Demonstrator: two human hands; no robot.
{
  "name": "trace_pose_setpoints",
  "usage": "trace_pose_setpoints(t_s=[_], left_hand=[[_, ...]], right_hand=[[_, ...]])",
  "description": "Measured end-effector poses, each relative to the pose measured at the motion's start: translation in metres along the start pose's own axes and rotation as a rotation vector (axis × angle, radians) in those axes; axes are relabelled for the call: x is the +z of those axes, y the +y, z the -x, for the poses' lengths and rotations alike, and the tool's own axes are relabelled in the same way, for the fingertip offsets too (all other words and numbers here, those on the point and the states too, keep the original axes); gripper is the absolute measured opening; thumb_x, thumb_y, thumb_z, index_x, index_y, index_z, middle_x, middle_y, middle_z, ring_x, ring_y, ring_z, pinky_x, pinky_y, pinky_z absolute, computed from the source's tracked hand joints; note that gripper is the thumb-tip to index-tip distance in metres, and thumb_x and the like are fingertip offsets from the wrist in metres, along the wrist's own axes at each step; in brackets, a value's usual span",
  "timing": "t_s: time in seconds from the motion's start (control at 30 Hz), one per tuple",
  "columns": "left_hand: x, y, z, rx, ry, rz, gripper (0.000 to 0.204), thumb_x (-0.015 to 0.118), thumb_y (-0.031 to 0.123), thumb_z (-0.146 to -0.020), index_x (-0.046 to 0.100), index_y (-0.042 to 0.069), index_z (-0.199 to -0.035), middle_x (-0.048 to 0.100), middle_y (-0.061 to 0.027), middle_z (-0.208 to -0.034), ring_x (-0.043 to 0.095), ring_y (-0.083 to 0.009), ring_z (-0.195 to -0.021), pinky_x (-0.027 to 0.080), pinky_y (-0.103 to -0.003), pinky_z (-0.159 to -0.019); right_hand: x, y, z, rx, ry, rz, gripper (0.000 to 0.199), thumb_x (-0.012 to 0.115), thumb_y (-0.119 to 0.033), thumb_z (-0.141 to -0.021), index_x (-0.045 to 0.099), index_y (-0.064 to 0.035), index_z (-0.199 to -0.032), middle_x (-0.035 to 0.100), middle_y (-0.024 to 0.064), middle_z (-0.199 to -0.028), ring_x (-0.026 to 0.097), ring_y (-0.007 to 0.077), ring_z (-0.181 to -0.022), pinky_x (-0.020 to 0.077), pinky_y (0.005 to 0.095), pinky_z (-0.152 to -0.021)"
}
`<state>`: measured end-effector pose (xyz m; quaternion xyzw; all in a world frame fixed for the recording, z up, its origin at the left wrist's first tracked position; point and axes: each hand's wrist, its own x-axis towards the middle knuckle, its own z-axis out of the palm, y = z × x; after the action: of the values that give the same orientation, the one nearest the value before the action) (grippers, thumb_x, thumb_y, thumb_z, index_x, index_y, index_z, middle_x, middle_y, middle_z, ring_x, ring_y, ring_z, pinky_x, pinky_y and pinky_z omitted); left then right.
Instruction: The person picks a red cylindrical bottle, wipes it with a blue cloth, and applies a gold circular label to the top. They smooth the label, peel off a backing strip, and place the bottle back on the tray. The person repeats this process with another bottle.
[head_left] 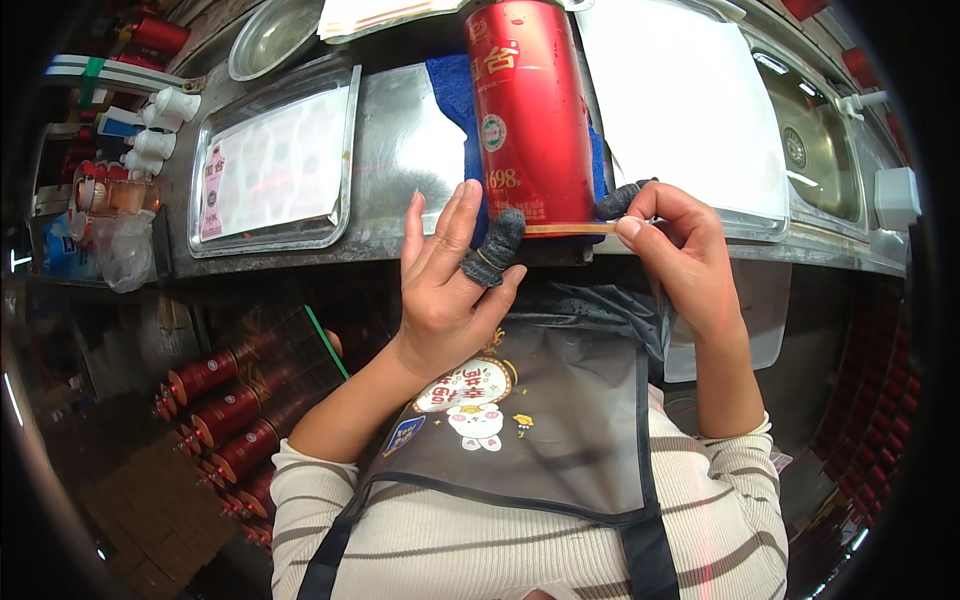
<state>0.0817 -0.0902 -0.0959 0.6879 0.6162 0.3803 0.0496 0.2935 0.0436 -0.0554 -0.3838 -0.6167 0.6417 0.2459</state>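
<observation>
Both my hands are working at the red cylinder's (530,110) near end: left hand (450,285) lying open against it, right hand (680,250) pinching its gold strip (565,229).

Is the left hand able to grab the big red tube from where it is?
Probably yes. The left hand is right by the lower end of the red tube lying on the metal counter, its covered thumb at the gold rim. Nothing lies between them; the right hand only pinches the rim's other side.
</observation>
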Motion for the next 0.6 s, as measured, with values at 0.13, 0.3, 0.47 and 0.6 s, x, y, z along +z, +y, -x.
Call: trace_pose_setpoints(t_s=[0.13,0.3,0.47,0.6], left_hand=[[-0.004,0.004,-0.012,0.069,-0.010,-0.089,0.052,0.083,0.005,-0.067,0.072,0.006,-0.119,0.049,-0.0276,-0.146,0.057,-0.0396,-0.127,0.026,-0.066,-0.111],[-0.007,0.021,-0.033,0.138,-0.017,-0.236,0.048,0.082,0.008,-0.065,0.076,0.017,-0.112,0.049,-0.0264,-0.146,0.055,-0.0453,-0.127,0.026,-0.067,-0.110],[0.012,0.030,-0.053,0.227,-0.048,-0.367,0.034,0.071,0.007,-0.073,0.077,0.016,-0.105,0.051,-0.0247,-0.145,0.051,-0.0499,-0.130,0.024,-0.073,-0.107],[0.015,0.017,-0.046,0.051,0.090,-0.175,0.056,0.086,0.015,-0.069,0.072,0.009,-0.122,0.057,-0.0174,-0.142,0.052,-0.0403,-0.133,0.029,-0.062,-0.112]], right_hand=[[-0.003,-0.007,0.001,0.120,-0.027,-0.051,0.012,0.067,-0.007,-0.092,0.059,-0.0017,-0.084,0.055,-0.0052,-0.081,0.046,-0.0013,-0.069,0.0361,0.0163,-0.059],[-0.002,-0.001,-0.003,0.127,-0.038,-0.037,0.010,0.067,-0.006,-0.092,0.060,-0.0014,-0.086,0.058,-0.0043,-0.083,0.048,-0.0013,-0.069,0.0365,0.0159,-0.058],[-0.003,0.009,-0.006,0.150,-0.054,-0.072,0.007,0.068,-0.006,-0.092,0.063,-0.0003,-0.091,0.062,-0.0025,-0.084,0.049,-0.0010,-0.067,0.0371,0.0158,-0.058],[-0.007,0.006,-0.007,0.144,-0.126,-0.028,0.007,0.068,-0.006,-0.091,0.064,-0.0003,-0.091,0.062,-0.0020,-0.084,0.049,-0.0009,-0.065,0.0375,0.0165,-0.057]])
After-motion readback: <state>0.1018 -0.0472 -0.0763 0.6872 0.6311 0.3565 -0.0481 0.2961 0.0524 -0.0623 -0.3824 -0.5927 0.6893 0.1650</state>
